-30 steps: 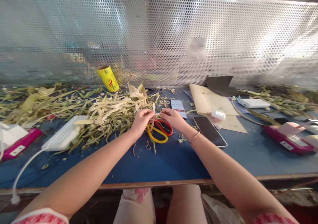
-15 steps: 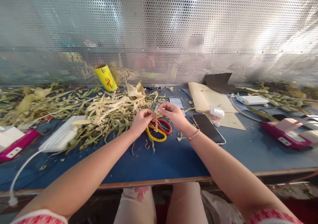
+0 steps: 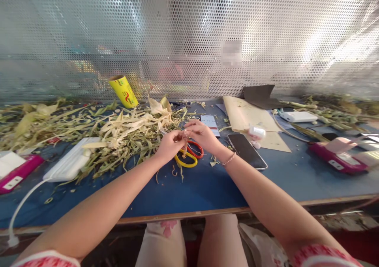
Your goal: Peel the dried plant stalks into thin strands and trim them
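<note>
My left hand (image 3: pixel 171 144) and my right hand (image 3: pixel 201 137) meet over the blue table, fingertips pinched together and touching. Between them they grip a dried plant strip (image 3: pixel 185 150), whose brownish end hangs below the fingers; the rest is hidden by them. Just beneath lie scissors with one yellow and one red handle loop (image 3: pixel 187 165), their blades out of sight. Left of my left hand spreads a heap of dried stalks and husks (image 3: pixel 133 129). Past my right hand lies a phone with a lit screen (image 3: pixel 211 126).
A dark phone (image 3: pixel 247 151), a white earbud case (image 3: pixel 257 133) and brown paper (image 3: pixel 248 115) lie to the right. A yellow tube (image 3: pixel 123 92) stands tilted behind the heap. Magenta power strips (image 3: pixel 337 160) and a white adapter (image 3: pixel 71 160) flank the work area. A perforated metal panel (image 3: pixel 189 34) rises behind.
My hands have drawn closer, and the right fingers now overlap the left fingertips. The view has shifted slightly; the scissors and heap otherwise lie as before.
</note>
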Tool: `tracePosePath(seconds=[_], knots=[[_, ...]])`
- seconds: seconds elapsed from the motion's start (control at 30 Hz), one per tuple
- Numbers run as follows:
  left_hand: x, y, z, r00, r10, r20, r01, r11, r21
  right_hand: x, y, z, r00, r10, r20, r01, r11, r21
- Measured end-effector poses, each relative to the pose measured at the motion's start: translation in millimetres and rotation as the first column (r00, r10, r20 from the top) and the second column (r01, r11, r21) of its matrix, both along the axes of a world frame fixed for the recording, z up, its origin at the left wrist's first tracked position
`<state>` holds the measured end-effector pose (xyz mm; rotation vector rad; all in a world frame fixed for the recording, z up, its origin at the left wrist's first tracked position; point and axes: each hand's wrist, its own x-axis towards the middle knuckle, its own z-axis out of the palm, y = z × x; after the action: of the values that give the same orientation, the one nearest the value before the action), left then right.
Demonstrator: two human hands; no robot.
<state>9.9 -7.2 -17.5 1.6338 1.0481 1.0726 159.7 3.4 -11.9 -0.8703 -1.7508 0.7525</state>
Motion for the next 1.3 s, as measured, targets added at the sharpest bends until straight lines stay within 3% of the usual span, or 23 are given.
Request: tracePosePath(seconds=[0.1, 0.27, 0.53, 0.87, 1.1, 1.3], knots=[[-0.5, 0.3, -1.0, 0.999, 0.007, -0.049, -0.004, 0.999, 0.043, -1.3, 0.8, -1.5, 0.999, 0.038, 0.002, -0.038, 0.998, -0.052], [0.1, 0.4, -0.1, 0.998, 0.026, -0.057, -0.023, 0.998, 0.066, -1.7, -1.1, 1.8, 0.999, -0.008, -0.047, 0.004, 0.998, -0.069], [2.0, 0.4, 0.9, 0.998, 0.067, 0.011, -0.068, 0.997, 0.026, -0.5, -2.0, 3.2, 0.988, 0.036, -0.148, -0.063, 0.981, -0.183], [0.4, -1.8, 3.6, 0.998, -0.001, 0.069, 0.001, 1.0, -0.01, -0.8, -2.6, 2.9, 0.999, -0.038, -0.023, 0.034, 0.988, -0.148], [0.4, 2.2, 2.2, 0.997, 0.033, 0.074, -0.032, 0.999, -0.021, -3.6, -5.1, 1.4, 0.995, -0.091, 0.035, 0.092, 0.995, -0.034], [1.2, 4.4, -0.3, 0.993, 0.09, 0.077, -0.09, 0.996, -0.005, -4.8, -4.6, 0.3, 0.997, -0.072, -0.024, 0.07, 0.995, -0.073]])
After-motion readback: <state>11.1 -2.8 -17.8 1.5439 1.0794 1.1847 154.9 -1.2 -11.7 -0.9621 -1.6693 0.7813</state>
